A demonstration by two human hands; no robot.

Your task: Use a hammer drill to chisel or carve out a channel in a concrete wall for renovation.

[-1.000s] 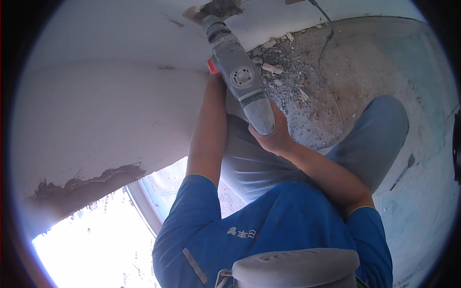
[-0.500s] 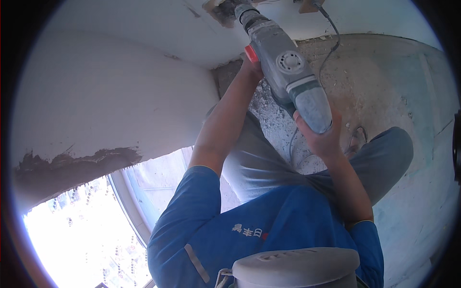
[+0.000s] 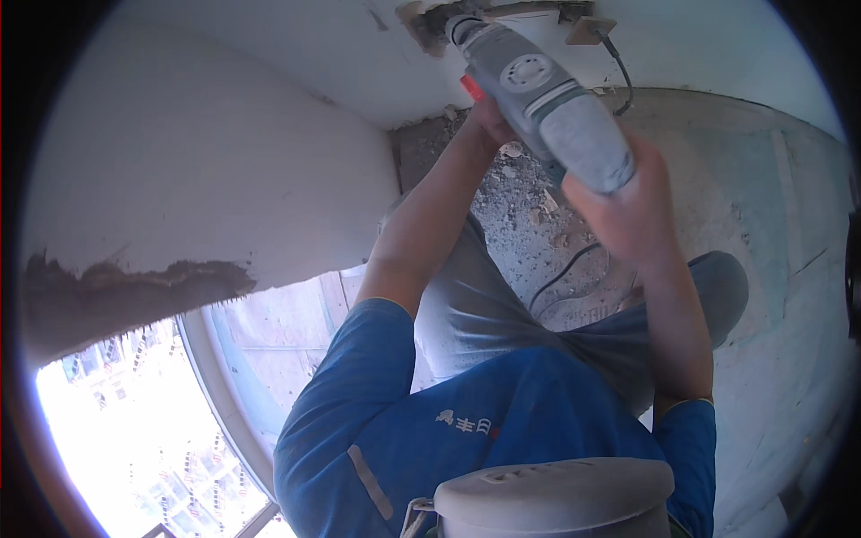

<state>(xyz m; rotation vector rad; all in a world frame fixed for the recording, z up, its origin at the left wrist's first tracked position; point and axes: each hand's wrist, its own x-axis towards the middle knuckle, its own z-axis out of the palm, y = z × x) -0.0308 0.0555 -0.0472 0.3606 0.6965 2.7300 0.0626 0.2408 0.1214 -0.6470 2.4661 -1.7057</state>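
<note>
A dusty grey rotary hammer (image 3: 547, 99) slants across the upper middle of the head view. Its front end meets a rough broken-out recess (image 3: 426, 29) in the white wall, where the bit is hidden. My left hand (image 3: 493, 124) is closed at the side of the tool's body, just behind a red part (image 3: 472, 87), and its fingers are mostly hidden beneath the housing. At the back end, my right hand (image 3: 632, 202) wraps round the rear handle, slightly blurred.
A cable (image 3: 621, 76) hangs from a small brownish block (image 3: 590, 31) on the wall. Rubble (image 3: 520, 193) covers the floor between my legs, with a dark cord (image 3: 560, 269) there. A bright window opening (image 3: 143, 430) lies at lower left, below a pale wall (image 3: 215, 170) with a broken edge.
The hammer's rear end and my right hand have moved up toward the wall, and the tool lies at a flatter slant. Less of its front collar shows. My left hand stays on it.
</note>
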